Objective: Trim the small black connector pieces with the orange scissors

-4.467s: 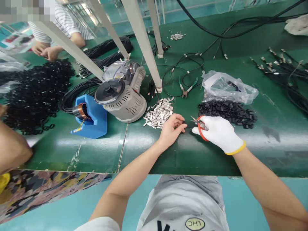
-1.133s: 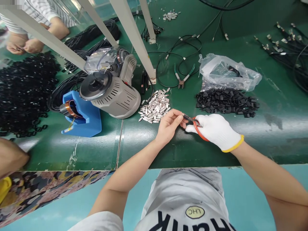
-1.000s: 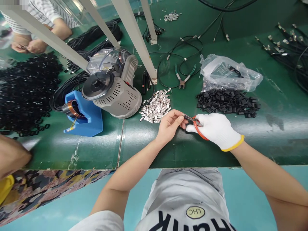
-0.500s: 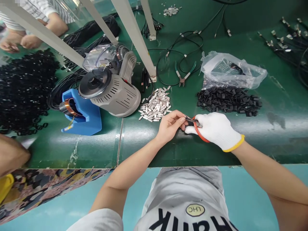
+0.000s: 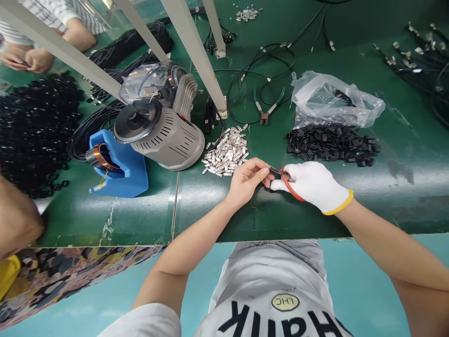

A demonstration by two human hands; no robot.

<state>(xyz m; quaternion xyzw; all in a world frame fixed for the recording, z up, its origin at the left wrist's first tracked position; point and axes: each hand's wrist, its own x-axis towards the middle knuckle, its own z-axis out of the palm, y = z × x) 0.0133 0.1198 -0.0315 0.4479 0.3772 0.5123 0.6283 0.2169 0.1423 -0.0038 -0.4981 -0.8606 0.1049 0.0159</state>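
In the head view, my right hand (image 5: 310, 185), in a white glove with a yellow cuff, is wrapped round red-handled pliers (image 5: 293, 191). Their jaws point left, meeting the fingertips of my bare left hand (image 5: 246, 181). Thumb and fingers there pinch a small dark piece at the jaws; its exact kind is too small to make out. Just beyond my left hand lies a pile of small silver metal connectors (image 5: 229, 152). A heap of small black plastic caps (image 5: 331, 145) sits past my right hand.
Green-handled cutters (image 5: 265, 112) lie behind, near looped black cable (image 5: 259, 61). A clear plastic bag (image 5: 336, 100) stands at right. To the left are a grey machine (image 5: 168, 135), a blue tape dispenser (image 5: 129, 173), white posts (image 5: 196, 51) and black rings (image 5: 35, 131). Other people's arms show at left.
Both hands stay together with the pliers at the small piece, having shifted only slightly. The whole view has moved a little. At upper left, another person's hands have changed position.
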